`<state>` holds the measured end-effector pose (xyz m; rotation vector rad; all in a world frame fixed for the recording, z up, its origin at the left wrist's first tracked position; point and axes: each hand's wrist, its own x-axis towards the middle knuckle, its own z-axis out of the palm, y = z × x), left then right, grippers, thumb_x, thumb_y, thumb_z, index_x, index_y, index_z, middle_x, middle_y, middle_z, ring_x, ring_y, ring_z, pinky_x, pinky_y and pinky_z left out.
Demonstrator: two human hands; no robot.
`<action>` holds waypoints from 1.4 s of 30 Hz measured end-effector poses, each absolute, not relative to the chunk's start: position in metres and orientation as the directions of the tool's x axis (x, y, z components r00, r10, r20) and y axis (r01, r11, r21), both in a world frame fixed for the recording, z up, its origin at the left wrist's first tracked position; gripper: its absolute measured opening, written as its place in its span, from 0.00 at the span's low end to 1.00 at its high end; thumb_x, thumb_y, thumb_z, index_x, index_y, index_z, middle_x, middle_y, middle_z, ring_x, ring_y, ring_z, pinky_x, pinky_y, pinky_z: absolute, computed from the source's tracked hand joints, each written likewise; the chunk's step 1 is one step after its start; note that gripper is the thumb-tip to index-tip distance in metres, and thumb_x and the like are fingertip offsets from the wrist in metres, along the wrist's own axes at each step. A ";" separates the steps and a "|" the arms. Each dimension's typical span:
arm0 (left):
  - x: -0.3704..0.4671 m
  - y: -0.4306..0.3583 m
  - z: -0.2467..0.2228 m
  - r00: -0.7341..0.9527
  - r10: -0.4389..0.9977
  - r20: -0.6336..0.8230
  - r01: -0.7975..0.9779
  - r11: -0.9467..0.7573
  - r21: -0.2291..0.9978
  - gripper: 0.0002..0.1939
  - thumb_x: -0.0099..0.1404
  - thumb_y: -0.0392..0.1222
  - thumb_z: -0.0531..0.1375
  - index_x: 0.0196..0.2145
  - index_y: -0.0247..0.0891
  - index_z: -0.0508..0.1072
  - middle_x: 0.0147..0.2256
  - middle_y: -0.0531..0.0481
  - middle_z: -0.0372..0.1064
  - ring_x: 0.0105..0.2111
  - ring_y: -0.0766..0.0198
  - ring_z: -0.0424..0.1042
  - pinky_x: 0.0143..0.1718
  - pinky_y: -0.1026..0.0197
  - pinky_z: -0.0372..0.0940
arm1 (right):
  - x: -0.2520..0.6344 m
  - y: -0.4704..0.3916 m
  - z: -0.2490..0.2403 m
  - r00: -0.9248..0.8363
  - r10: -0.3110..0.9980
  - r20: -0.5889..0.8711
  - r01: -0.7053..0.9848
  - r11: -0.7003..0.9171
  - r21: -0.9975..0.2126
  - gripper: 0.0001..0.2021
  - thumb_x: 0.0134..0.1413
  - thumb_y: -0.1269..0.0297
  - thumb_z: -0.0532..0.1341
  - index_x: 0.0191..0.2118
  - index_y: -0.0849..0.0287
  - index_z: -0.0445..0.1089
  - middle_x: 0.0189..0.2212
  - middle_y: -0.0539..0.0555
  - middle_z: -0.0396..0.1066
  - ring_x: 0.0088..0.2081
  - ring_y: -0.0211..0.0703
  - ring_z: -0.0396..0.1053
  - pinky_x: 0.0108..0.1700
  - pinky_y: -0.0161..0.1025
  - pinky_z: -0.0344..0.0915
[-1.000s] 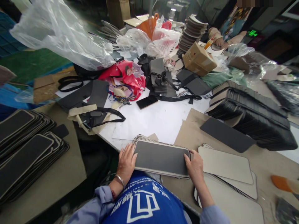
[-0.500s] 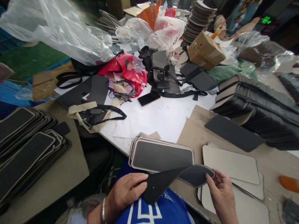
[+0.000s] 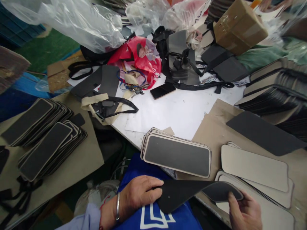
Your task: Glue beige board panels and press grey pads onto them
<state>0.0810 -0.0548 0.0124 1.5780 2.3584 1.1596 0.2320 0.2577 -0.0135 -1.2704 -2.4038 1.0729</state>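
Between my hands, over the blue apron (image 3: 130,174) on my lap, a thin black rectangular panel (image 3: 179,191) is bent and twisted. My left hand (image 3: 139,194) pinches its left end between thumb and fingers. At the other end, my right hand (image 3: 247,209) grips the curled-up corner, thumb on top and fingers underneath. Just behind the panel lies a short stack of grey panels with pale borders (image 3: 177,155) at the table's near edge. Beige rounded panels (image 3: 254,166) lie in a loose pile beside and under my right hand.
A loose black sheet (image 3: 263,132) and tall stacks of panels (image 3: 275,95) occupy the right side. A phone (image 3: 163,91) and a strap piece (image 3: 105,107) lie farther back. More panel stacks (image 3: 45,150) sit on the left board. Beyond are plastic bags (image 3: 96,28) and a carton (image 3: 240,27).
The camera view has swung, so the surroundings sit farther right and mostly higher. Both hands keep their hold on the black panel, whose upper edge now looks straighter.
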 end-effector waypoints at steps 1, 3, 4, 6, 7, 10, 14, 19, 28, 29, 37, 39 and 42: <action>0.081 -0.055 0.014 -0.463 0.826 0.322 0.758 0.181 0.626 0.14 0.63 0.33 0.52 0.47 0.40 0.65 0.41 0.44 0.73 0.41 0.65 0.72 0.42 0.65 0.67 | 0.235 0.256 -0.015 -0.586 0.794 -0.162 0.642 0.332 -0.691 0.17 0.44 0.53 0.59 0.35 0.62 0.67 0.24 0.54 0.68 0.27 0.46 0.67 0.30 0.41 0.65; 0.081 -0.057 0.015 -0.447 0.841 0.306 0.754 0.169 0.635 0.15 0.63 0.33 0.51 0.48 0.39 0.65 0.41 0.43 0.73 0.43 0.64 0.72 0.42 0.64 0.68 | 0.242 0.251 -0.018 -0.560 0.798 -0.223 0.663 0.270 -0.699 0.18 0.44 0.52 0.59 0.36 0.62 0.67 0.25 0.54 0.68 0.28 0.46 0.67 0.31 0.42 0.65; 0.081 -0.059 0.015 -0.439 0.846 0.303 0.753 0.162 0.638 0.15 0.64 0.33 0.51 0.48 0.39 0.65 0.41 0.43 0.73 0.43 0.64 0.71 0.42 0.64 0.68 | 0.244 0.249 -0.020 -0.560 0.791 -0.248 0.663 0.249 -0.706 0.18 0.43 0.51 0.59 0.35 0.62 0.67 0.25 0.54 0.68 0.28 0.46 0.67 0.32 0.42 0.65; 0.081 -0.061 0.013 -0.449 0.842 0.300 0.735 0.158 0.659 0.15 0.64 0.33 0.51 0.48 0.39 0.64 0.41 0.43 0.73 0.43 0.64 0.72 0.41 0.65 0.68 | 0.246 0.243 -0.022 -0.567 0.784 -0.252 0.654 0.243 -0.717 0.19 0.44 0.51 0.59 0.37 0.62 0.66 0.27 0.54 0.67 0.29 0.46 0.67 0.34 0.43 0.65; 0.082 -0.062 0.011 -0.472 0.827 0.306 0.718 0.158 0.678 0.15 0.64 0.33 0.50 0.49 0.38 0.64 0.41 0.43 0.73 0.42 0.65 0.72 0.41 0.65 0.68 | 0.246 0.240 -0.023 -0.566 0.793 -0.226 0.649 0.260 -0.716 0.20 0.44 0.50 0.58 0.38 0.62 0.65 0.29 0.55 0.67 0.31 0.46 0.67 0.35 0.43 0.65; 0.083 -0.065 0.003 -0.614 0.730 0.301 0.618 0.208 0.758 0.15 0.64 0.33 0.49 0.48 0.38 0.64 0.41 0.44 0.73 0.41 0.66 0.72 0.43 0.66 0.67 | 0.240 0.234 -0.023 -0.557 0.821 -0.125 0.636 0.324 -0.700 0.24 0.45 0.49 0.57 0.43 0.62 0.63 0.36 0.56 0.67 0.37 0.46 0.66 0.41 0.44 0.64; 0.078 -0.061 -0.004 -0.859 0.493 0.134 0.364 0.407 0.838 0.11 0.62 0.35 0.54 0.43 0.39 0.69 0.35 0.50 0.74 0.33 0.68 0.74 0.37 0.69 0.68 | 0.220 0.239 -0.021 -0.634 0.760 -0.145 0.595 0.360 -0.719 0.26 0.46 0.47 0.55 0.47 0.61 0.62 0.43 0.59 0.66 0.43 0.48 0.65 0.48 0.47 0.61; 0.055 -0.042 -0.011 -0.974 0.194 -0.117 -0.013 0.466 0.885 0.11 0.61 0.43 0.54 0.40 0.37 0.69 0.31 0.51 0.73 0.29 0.66 0.72 0.33 0.66 0.68 | 0.175 0.255 -0.027 -0.733 0.673 -0.102 0.557 0.507 -0.658 0.26 0.48 0.47 0.52 0.49 0.58 0.63 0.44 0.58 0.67 0.44 0.48 0.66 0.48 0.46 0.61; 0.026 -0.027 -0.067 -0.994 -0.021 -0.111 -0.101 0.614 0.783 0.10 0.52 0.38 0.58 0.34 0.38 0.70 0.35 0.45 0.69 0.41 0.56 0.69 0.45 0.51 0.64 | 0.156 0.294 -0.090 -0.765 0.641 -0.060 0.563 0.621 -0.545 0.32 0.41 0.41 0.52 0.43 0.66 0.66 0.32 0.64 0.69 0.35 0.54 0.68 0.42 0.51 0.64; 0.027 -0.028 -0.071 -0.993 -0.021 -0.118 -0.106 0.617 0.780 0.11 0.52 0.39 0.58 0.35 0.38 0.70 0.36 0.45 0.69 0.42 0.56 0.69 0.46 0.50 0.64 | 0.160 0.294 -0.092 -0.764 0.640 -0.077 0.571 0.616 -0.542 0.31 0.42 0.42 0.52 0.42 0.66 0.66 0.33 0.64 0.69 0.36 0.54 0.68 0.42 0.51 0.64; 0.036 -0.036 -0.086 -0.989 0.150 0.019 0.126 0.752 0.647 0.13 0.57 0.40 0.56 0.41 0.38 0.71 0.40 0.43 0.70 0.43 0.54 0.68 0.45 0.50 0.64 | 0.176 0.259 -0.082 -0.831 0.549 0.089 0.482 0.790 -0.379 0.23 0.52 0.51 0.47 0.41 0.64 0.67 0.36 0.66 0.69 0.40 0.55 0.65 0.46 0.52 0.60; 0.038 -0.039 -0.082 -0.957 0.227 0.182 0.290 0.795 0.533 0.14 0.59 0.40 0.56 0.43 0.38 0.70 0.43 0.41 0.69 0.43 0.52 0.68 0.43 0.49 0.64 | 0.176 0.250 -0.081 -0.811 0.577 0.101 0.506 0.777 -0.375 0.22 0.53 0.52 0.47 0.42 0.64 0.66 0.37 0.66 0.69 0.41 0.55 0.64 0.46 0.53 0.60; 0.042 -0.043 -0.065 -0.828 0.368 0.423 0.536 0.742 0.403 0.14 0.60 0.37 0.56 0.45 0.38 0.67 0.41 0.41 0.70 0.41 0.54 0.69 0.41 0.51 0.64 | 0.174 0.240 -0.080 -0.739 0.665 0.106 0.563 0.697 -0.445 0.22 0.51 0.50 0.48 0.42 0.62 0.65 0.38 0.65 0.68 0.43 0.55 0.63 0.47 0.53 0.59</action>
